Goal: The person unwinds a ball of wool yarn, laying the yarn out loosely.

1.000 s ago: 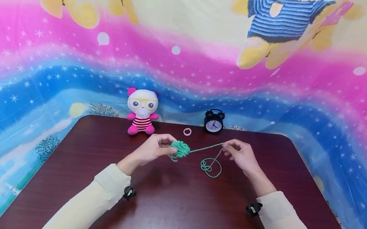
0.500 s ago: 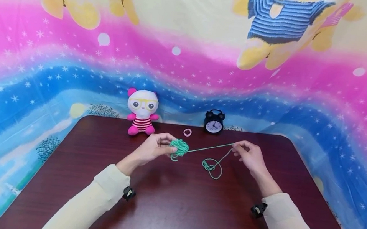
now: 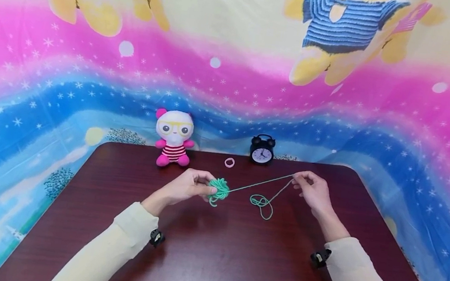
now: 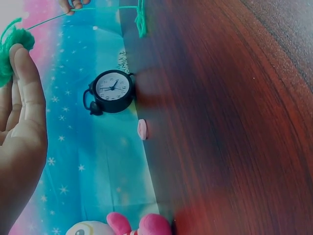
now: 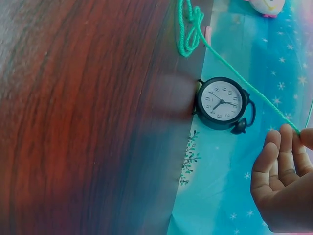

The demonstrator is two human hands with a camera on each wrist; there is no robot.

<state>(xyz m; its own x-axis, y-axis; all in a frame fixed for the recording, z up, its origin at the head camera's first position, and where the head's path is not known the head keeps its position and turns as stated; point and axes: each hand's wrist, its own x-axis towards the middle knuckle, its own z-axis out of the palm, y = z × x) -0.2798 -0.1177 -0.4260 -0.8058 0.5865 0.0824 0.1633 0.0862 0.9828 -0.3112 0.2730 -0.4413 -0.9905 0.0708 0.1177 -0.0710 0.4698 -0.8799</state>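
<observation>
My left hand (image 3: 186, 187) pinches a small bundle of green yarn (image 3: 219, 191) between thumb and fingers, above the table. From the bundle a taut strand rises to the right, where my right hand (image 3: 315, 193) pinches it between thumb and forefinger. Past those fingertips the yarn slants back down to a loose tangled loop (image 3: 261, 201) lower between the hands. In the left wrist view the bundle (image 4: 18, 44) shows at the left edge, held at the fingertips. The right wrist view shows the strand (image 5: 244, 82) running up to the right fingers (image 5: 286, 152).
On the dark wooden table (image 3: 209, 262), a pink-and-white panda plush (image 3: 174, 138) sits at the back left. A black alarm clock (image 3: 262, 150) stands at the back, with a pink hair tie (image 3: 229, 162) to its left. A printed cloth (image 3: 231, 89) hangs behind.
My right hand has moved right and slightly up, lengthening the strand between the hands. My left hand, holding the bundle, has dipped slightly. The loose loop has shifted a little right.
</observation>
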